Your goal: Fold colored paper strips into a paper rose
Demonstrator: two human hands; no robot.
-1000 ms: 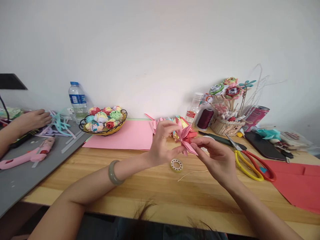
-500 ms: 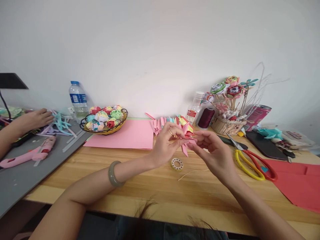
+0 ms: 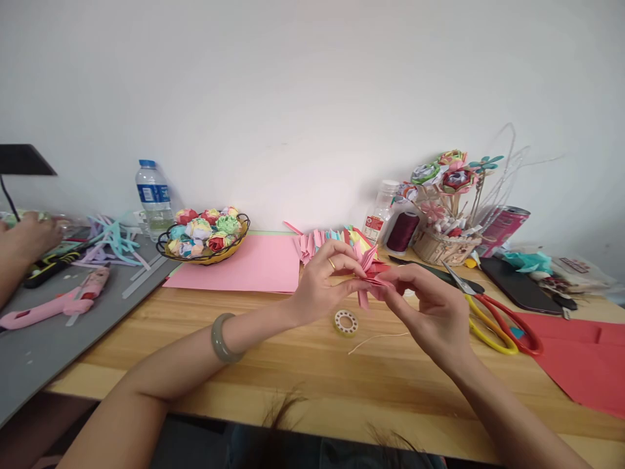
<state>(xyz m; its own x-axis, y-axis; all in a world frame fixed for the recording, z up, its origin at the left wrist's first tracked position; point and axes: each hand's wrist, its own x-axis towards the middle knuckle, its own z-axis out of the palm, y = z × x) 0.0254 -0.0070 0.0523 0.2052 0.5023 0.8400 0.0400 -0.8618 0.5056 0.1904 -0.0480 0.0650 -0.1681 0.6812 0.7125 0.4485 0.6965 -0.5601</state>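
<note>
Between my hands, above the wooden table [image 3: 273,371], is a folded pink paper piece [image 3: 375,285]. My left hand [image 3: 328,281] pinches its left side between thumb and fingers. On its right side, the thumb and fingertips of my right hand [image 3: 430,309] are closed on the same paper. Part of the paper is hidden by my fingers. Just behind stands a row of folded colored paper pieces [image 3: 308,245], partly covered by my left hand. Below my hands lie a small tape roll [image 3: 346,322] and a thin cord [image 3: 375,338].
Right of my hands lie scissors [image 3: 493,326], a black phone [image 3: 520,283] and red paper [image 3: 590,365]. A thread spool [image 3: 401,232] and a flower basket [image 3: 446,247] stand behind. Leftward are pink sheets [image 3: 263,267], a paper-flower basket [image 3: 205,258], a glue gun [image 3: 63,305] and another person's hand [image 3: 36,236].
My right hand has shifted slightly right and down, and the pink paper's angle has changed between my fingers. The other person's hand has moved left, away from the pastel strips.
</note>
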